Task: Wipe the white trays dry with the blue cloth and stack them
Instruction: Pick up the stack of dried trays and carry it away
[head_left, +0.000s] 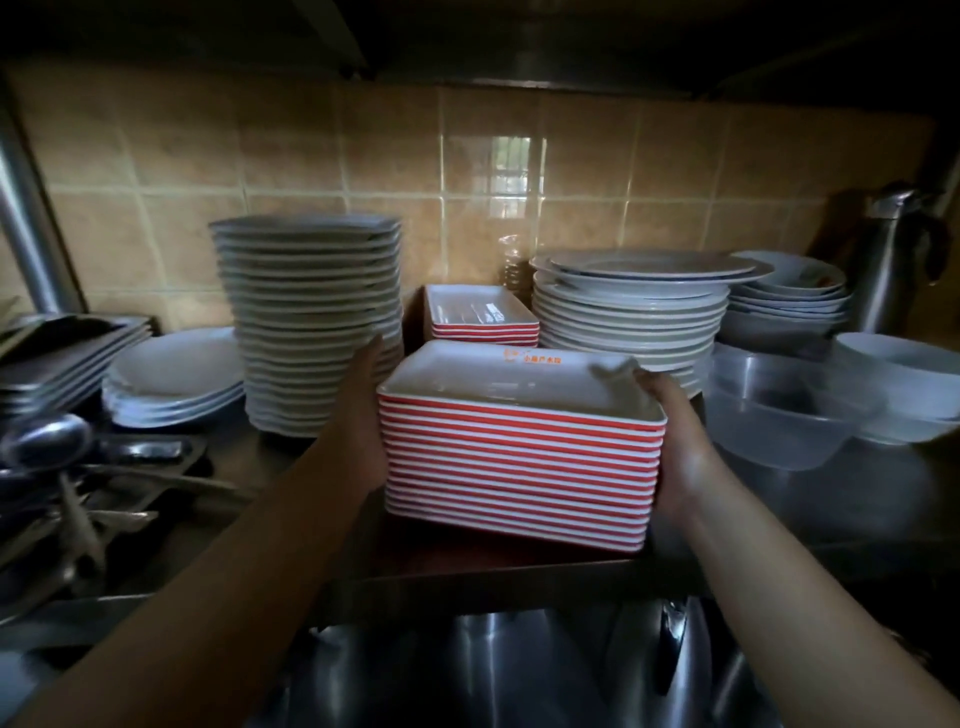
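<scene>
A tall stack of white trays with red undersides sits at the middle of a dark shelf. My left hand presses flat against the stack's left end. My right hand holds its right end, with the thumb near the top tray's rim. The top tray carries an orange logo on its far wall. A shorter stack of the same trays stands just behind. No blue cloth shows in this view.
A tall pile of white square plates rises at the left, round plates and bowls at the right. Clear plastic bowls sit close to my right hand. Metal utensils and trays fill the left side. A steel flask stands far right.
</scene>
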